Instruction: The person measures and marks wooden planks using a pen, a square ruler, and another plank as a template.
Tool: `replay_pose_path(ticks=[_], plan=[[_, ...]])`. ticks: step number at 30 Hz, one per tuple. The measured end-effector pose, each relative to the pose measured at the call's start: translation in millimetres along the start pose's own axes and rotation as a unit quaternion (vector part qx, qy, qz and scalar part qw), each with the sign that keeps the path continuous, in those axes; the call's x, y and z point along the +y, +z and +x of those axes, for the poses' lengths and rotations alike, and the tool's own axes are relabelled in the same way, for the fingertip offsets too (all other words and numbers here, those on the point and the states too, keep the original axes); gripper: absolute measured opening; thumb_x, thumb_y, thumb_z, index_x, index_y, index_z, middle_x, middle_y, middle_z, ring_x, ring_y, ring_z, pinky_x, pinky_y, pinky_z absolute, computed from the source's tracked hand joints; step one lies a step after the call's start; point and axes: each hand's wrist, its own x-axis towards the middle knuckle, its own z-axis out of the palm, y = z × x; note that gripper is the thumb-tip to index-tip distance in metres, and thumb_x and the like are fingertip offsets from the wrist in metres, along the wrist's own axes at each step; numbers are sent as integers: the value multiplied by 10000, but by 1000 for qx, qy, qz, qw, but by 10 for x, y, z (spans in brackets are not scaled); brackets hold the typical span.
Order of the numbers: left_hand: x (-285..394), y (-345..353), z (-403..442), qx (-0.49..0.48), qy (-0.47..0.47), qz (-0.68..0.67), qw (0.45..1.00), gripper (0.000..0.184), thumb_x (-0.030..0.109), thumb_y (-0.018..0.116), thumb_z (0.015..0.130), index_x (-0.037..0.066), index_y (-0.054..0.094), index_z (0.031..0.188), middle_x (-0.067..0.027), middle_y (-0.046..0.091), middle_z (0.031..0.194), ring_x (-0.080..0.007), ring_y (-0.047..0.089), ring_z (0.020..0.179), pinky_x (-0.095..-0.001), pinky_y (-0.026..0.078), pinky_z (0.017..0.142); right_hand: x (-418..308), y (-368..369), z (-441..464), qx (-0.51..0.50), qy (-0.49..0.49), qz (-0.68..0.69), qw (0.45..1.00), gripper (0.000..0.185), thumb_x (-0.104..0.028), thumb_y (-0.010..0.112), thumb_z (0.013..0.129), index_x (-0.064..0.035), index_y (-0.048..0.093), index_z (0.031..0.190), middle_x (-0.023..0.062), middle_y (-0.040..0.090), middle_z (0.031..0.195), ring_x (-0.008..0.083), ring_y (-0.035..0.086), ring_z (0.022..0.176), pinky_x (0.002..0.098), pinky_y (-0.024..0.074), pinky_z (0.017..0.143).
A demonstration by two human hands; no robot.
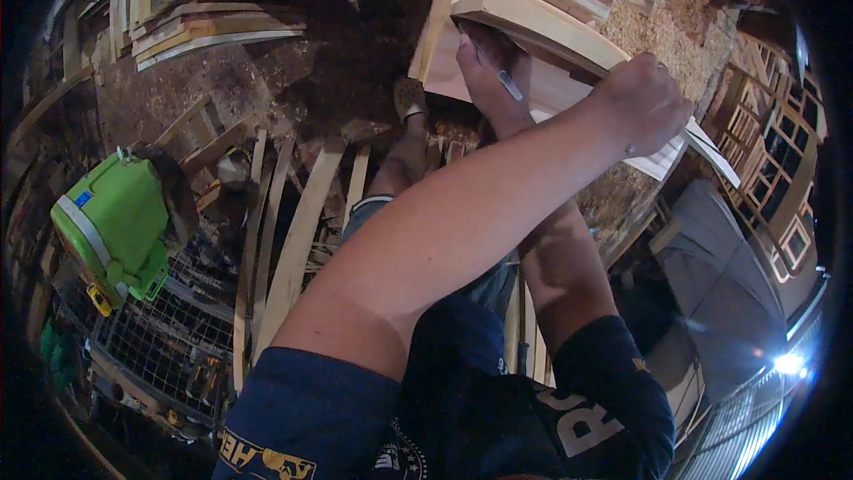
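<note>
My arms cross, with my left forearm over my right. My left hand (644,102) is closed at the right end of a curved wooden piece (542,22), its fingers curled down onto it. Below that piece's inner edge, my right hand (496,89) is closed on a slim, whitish, see-through pen-like object (509,84). Its tip is hidden in shadow. Under the curved piece lies a pale wooden board (444,80). A white sheet-like edge (662,160) shows below my left wrist.
Sawdust (684,44) covers the surface at upper right. Stacked planks (213,31) lie at upper left, and long wood strips (298,240) near my legs. At left are a green case (115,218) and a wire grid (160,338). Grey fabric (720,293) and a bright lamp (789,364) stand right.
</note>
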Motion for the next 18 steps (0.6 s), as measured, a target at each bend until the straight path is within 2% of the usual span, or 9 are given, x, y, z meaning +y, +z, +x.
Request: replay_pose_path(ticks=[4,8,11,12,13,15,17,18], plan=[[0,-11,7,-12,0,7,1000,248,233,543,938,140,707,1099,-97,736,937,-274,718,953,-409,525,873,17,15,9,20,-43,-13,999,278,-197,674,922,-48,732,1149,111,758,1096,244,712,1016,352,523,940],[-20,140,7,25,-43,-57,997,277,228,534,940,163,701,1151,-100,730,966,-285,712,973,-421,523,890,160,-5,-227,-60,94,-29,993,257,-194,638,935,-83,717,1152,144,730,1148,313,686,1085,423,524,954],[9,-82,-12,-28,-22,-7,999,312,226,523,942,185,686,1205,-103,726,995,-288,707,987,-426,524,899,-84,-277,-685,-166,158,-120,966,325,-294,616,972,-83,668,1214,118,697,1208,294,634,1162,449,495,983],[7,-37,-14,-11,-26,-3,1000,325,230,521,944,192,672,1230,-101,725,995,-288,706,989,-431,526,895,-216,-396,-819,-209,173,-153,950,355,-330,606,985,-85,650,1237,110,685,1230,290,614,1191,459,485,993],[10,25,-7,5,-27,-1,1000,340,234,519,946,199,658,1254,-100,723,994,-288,705,992,-436,527,891,-173,-507,-1008,-224,176,-140,948,346,-331,598,991,-86,650,1230,114,692,1216,298,631,1147,467,494,968],[54,-91,32,-61,-42,38,997,357,264,535,950,226,638,1290,-94,721,990,-284,703,996,-441,530,882,81,-667,-1422,-226,142,-42,963,331,-334,582,1004,-87,648,1215,122,706,1188,315,665,1061,484,514,917],[88,-158,48,-63,-41,64,995,356,319,557,952,249,639,1291,-81,717,989,-266,704,989,-438,532,876,305,-824,-1729,-209,99,34,972,318,-336,566,1017,-89,647,1200,130,720,1159,332,699,975,501,534,867],[128,-146,65,-60,-50,80,994,363,352,574,944,257,641,1289,-77,715,993,-259,703,985,-436,531,878,381,-917,-1810,-209,68,-43,975,315,-330,565,1022,-74,643,1189,119,729,1132,299,706,936,481,547,834]])
